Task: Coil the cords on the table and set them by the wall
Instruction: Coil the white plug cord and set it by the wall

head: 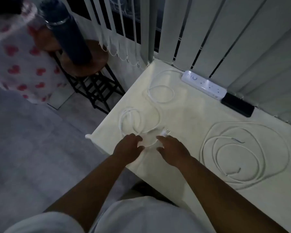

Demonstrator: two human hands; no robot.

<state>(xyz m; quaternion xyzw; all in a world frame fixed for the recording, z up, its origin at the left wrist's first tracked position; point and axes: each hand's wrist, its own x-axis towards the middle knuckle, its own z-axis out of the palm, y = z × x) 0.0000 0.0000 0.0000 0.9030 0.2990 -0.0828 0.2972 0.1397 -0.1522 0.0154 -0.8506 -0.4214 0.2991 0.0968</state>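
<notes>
A white power strip lies at the back of the cream table, against the blinds. Its white cord runs loosely across the table in two loops and ends in a plug near the front left corner. My left hand and my right hand rest on the table on either side of the cord's end, just below the plug, fingers spread. Whether either hand grips the cord is blurred. A second thin white cord lies in a loose coil at the right.
A black box sits beside the power strip. Vertical blinds line the wall behind the table. Left of the table stands a round wooden stool with a dark bottle. Another person in a heart-patterned garment is at far left.
</notes>
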